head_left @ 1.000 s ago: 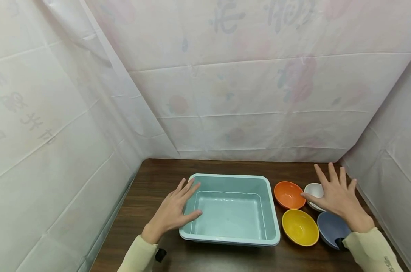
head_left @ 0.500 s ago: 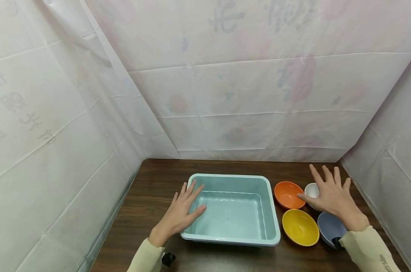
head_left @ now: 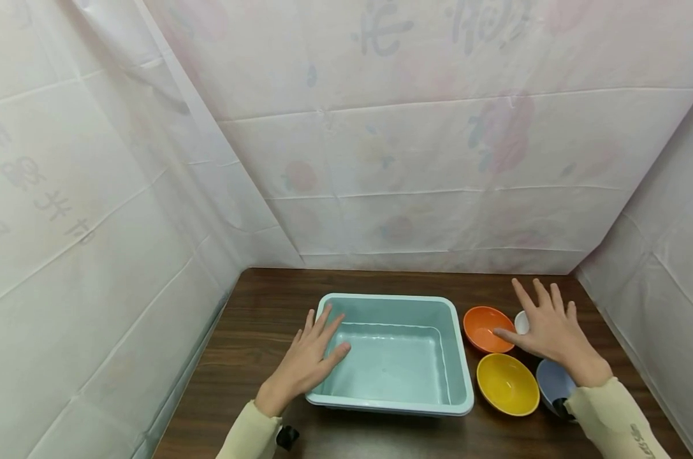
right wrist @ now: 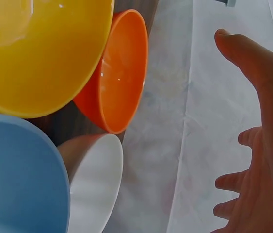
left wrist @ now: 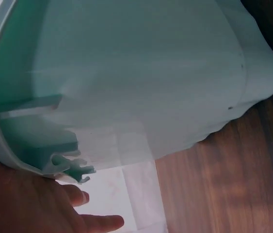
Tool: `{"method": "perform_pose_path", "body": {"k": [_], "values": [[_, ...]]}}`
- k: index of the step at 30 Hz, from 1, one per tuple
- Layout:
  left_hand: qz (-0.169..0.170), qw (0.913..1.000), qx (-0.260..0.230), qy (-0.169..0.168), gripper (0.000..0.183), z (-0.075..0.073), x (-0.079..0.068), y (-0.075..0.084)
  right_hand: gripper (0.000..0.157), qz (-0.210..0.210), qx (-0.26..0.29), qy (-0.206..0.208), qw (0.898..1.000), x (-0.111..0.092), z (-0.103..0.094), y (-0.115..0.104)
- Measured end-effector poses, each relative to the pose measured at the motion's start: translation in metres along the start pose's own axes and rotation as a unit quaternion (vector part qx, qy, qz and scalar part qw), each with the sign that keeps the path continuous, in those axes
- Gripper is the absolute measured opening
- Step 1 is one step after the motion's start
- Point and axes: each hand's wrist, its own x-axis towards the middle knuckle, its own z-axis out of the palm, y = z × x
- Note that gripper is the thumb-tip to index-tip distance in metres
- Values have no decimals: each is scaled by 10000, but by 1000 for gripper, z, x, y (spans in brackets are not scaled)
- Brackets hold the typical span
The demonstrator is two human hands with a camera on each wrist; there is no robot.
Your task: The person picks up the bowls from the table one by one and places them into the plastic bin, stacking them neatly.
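Note:
A pale blue-green plastic basin [head_left: 389, 363] stands on the dark wooden table. My left hand [head_left: 304, 364] is spread by its left side, fingers over the rim in the head view; whether it touches is unclear. In the left wrist view the basin's outer wall [left wrist: 141, 87] fills most of the picture, beside the hand [left wrist: 34, 204]. My right hand [head_left: 553, 331], fingers splayed, hovers above the bowls and holds nothing. Below it are an orange bowl [head_left: 484, 325], a yellow bowl [head_left: 507, 384], a partly hidden white bowl [head_left: 521, 322] and a partly hidden blue bowl [head_left: 553, 380].
The wooden table [head_left: 266, 306] extends left of the basin and in front of it. White printed sheeting [head_left: 409, 159] hangs behind the table and along both sides. The bowls stand close together, right of the basin.
My left hand has moved a little to the right, further over the basin's left rim. My right hand has drifted left above the bowls, covering more of the white one. Basin and bowls stay put.

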Motion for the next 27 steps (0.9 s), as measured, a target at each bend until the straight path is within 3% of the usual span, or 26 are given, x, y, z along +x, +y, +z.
{"method": "perform_pose_path", "body": {"k": [27], "values": [[58, 9999, 35, 83, 69, 1, 3, 0, 115, -328, 150, -321, 9988, 20, 26, -20]]}}
